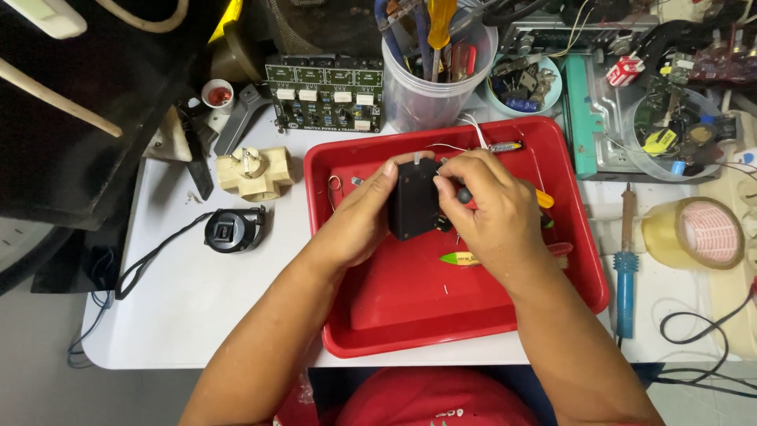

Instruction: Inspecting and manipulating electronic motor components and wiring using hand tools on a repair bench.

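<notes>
Over a red plastic tray [394, 315] my left hand [359, 213] grips a small black box-shaped part [412, 207] from its left side, thumb on its top edge. My right hand [493, 209] is closed against the box's right side around a thin tool with a dark tip [464, 194]; its yellow handle end [545, 199] sticks out to the right. White wires [475, 132] run from the box toward the tray's far edge. A yellow-green screwdriver [459, 259] lies in the tray under my right hand.
On the white table: a green circuit board [325, 93], a clear tub of tools [430, 79], a cream plug adapter [254, 171], a round black part with a cable [233, 229], a blue soldering iron [624, 276] and a tape roll [698, 233]. Electronics clutter fills the far right.
</notes>
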